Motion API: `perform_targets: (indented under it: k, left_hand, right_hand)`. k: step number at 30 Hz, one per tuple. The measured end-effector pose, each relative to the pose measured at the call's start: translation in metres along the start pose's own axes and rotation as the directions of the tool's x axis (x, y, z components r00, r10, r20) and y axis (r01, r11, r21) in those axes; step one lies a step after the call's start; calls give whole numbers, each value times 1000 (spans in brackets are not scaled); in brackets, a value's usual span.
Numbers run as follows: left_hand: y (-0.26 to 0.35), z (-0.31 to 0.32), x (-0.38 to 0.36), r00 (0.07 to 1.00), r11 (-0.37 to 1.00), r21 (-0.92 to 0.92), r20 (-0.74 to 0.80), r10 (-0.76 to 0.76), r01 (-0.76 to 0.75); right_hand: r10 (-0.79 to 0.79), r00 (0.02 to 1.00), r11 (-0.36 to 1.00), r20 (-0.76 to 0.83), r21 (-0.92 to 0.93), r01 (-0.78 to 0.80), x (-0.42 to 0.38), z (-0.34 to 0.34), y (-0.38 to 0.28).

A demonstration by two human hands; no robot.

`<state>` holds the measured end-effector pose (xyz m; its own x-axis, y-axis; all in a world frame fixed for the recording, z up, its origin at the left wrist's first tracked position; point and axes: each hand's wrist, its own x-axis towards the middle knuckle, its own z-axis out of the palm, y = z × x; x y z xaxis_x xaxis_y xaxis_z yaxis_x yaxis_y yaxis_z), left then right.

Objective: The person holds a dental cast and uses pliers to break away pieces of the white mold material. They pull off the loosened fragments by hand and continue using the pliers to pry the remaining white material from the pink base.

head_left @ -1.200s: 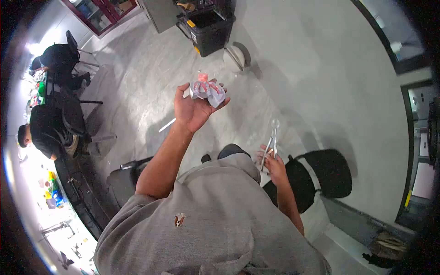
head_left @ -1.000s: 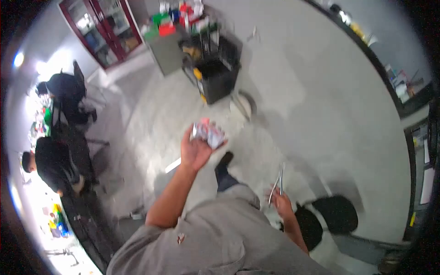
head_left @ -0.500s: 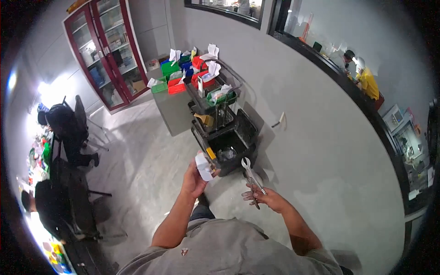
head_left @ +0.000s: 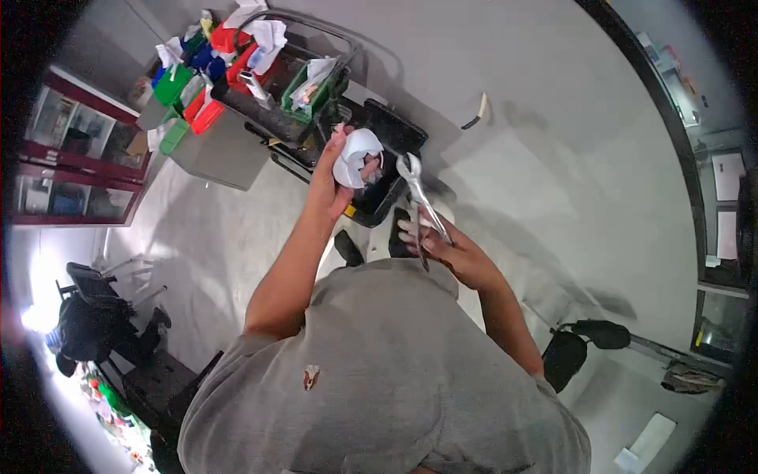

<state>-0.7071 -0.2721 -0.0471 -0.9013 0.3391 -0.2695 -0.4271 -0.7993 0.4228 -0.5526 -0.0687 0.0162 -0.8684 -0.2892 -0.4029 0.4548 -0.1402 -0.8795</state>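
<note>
My left hand (head_left: 330, 178) is closed around a white, chunky piece that looks like plaster (head_left: 357, 158), with a curved hollow on its right side. Metal pliers (head_left: 418, 188) are gripped in my right hand (head_left: 454, 254), their jaws pointing up and away from me and their handles spread. The jaws are close to the white piece on its right but apart from it. Below both hands sits a black bin (head_left: 385, 207) of the trolley, with some pale bits inside, partly hidden by my left hand.
A black tool trolley (head_left: 296, 130) carries a green tray (head_left: 304, 99) with papers. Beside it, a grey cabinet (head_left: 221, 162) holds several coloured trays. A glass-door cabinet (head_left: 79, 150) stands left. A person in black (head_left: 99, 328) sits at lower left. A black stool (head_left: 564, 359) is at right.
My view has tilted down and turned, and I stand nearer the trolley. Both hands now hold the white piece and pliers over the bin, and the white piece has been turned.
</note>
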Motion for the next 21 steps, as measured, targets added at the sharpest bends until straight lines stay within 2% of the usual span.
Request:
perform_targets:
  k: [1,2,5,7,11,14,16,19,21]
  left_hand:
    - [1,2,0,1000,1000,-8,-5,-15,15]
    - [4,3,2,1000,1000,12,0,-12,12]
    - [13,4,10,999,999,36,-21,-31,32]
    - [16,12,12,993,980,195,-104,57,-36]
    - [18,0,28,989,955,298,-145,38,7]
    - [22,-4,36,994,941,336,-83,78,-45]
    - [24,-9,39,978,860,494,-82,192,-127]
    - [27,-11,45,973,827,540,-58,225,-160]
    - [25,-17,52,966,846,514,-115,231,-141]
  right_hand:
    - [-19,1000,999,-8,-39,18,7,-1,3]
    - [15,998,974,-57,-223,-27,15,-12,14]
    - [133,991,954,20,-274,-123,37,-9,-12]
    - [163,986,959,33,-239,-151,44,-8,-18]
    - [223,973,952,59,-228,-204,60,-17,-27]
    - [244,962,951,121,-227,-212,70,-25,-34]
    - [250,959,942,134,-262,-209,79,-30,-34]
    - [273,953,916,133,-338,-215,89,-23,-55]
    - [288,950,898,119,-378,-225,95,-21,-60]
